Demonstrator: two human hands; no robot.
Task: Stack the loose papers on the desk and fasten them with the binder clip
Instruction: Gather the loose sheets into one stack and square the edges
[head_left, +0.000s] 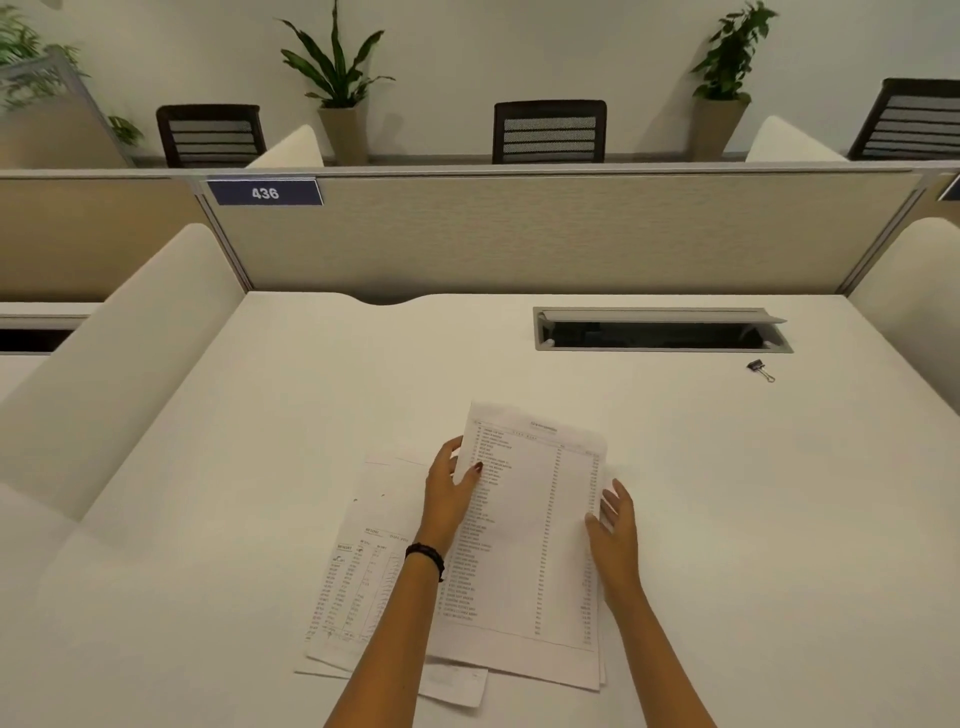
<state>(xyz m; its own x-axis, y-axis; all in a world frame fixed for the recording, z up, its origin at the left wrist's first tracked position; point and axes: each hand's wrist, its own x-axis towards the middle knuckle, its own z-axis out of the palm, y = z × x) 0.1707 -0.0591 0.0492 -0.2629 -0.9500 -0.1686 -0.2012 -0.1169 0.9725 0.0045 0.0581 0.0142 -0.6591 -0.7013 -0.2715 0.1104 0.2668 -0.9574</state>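
Note:
Several printed sheets lie on the white desk (208, 519) in front of me. My left hand (451, 491) pinches the left edge of the top sheet (535, 530), thumb on its printed face, lifting its far end. My right hand (613, 525) touches that sheet's right edge with fingers spread. Under it, other papers (358, 582) fan out to the left, and a corner of one sticks out below. A small black binder clip (759, 369) lies apart at the far right of the desk, well beyond both hands.
A rectangular cable slot (662, 332) with a raised lid is cut into the desk behind the papers, just left of the clip. A beige partition (519, 234) labelled 436 closes the far edge. Curved white dividers (130, 332) flank both sides.

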